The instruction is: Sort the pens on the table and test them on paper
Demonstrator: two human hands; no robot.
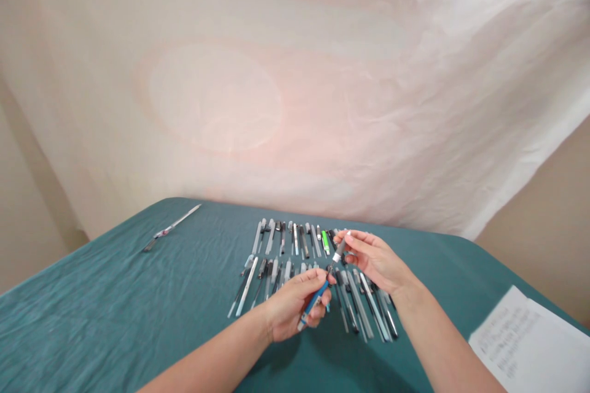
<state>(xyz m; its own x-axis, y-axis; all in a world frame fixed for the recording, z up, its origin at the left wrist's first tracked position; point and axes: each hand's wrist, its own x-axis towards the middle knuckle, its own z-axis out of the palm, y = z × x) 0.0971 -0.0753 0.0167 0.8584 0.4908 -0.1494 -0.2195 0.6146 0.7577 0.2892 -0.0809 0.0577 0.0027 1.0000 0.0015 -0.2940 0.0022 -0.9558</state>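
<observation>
My left hand [295,302] is closed around a blue pen barrel [313,306] with a pale end, tilted down to the left. Above and to its right, the fingertips of my right hand [378,263] pinch a grey-and-white pen part [339,252]. A thin dark piece shows between the two parts, close to my left thumb; whether they are joined I cannot tell. Beneath both hands lie pens in two rows, among them a green pen [325,242] in the far row and a white-and-light-blue pen [247,286] in the near row. My hands hide part of the near row.
A dark green cloth [138,313] covers the table. At the far left lies a long thin item in clear wrapping [173,227]. White paper with handwriting [530,344] rests at the right edge. Behind the table hangs a pale sheet [295,86].
</observation>
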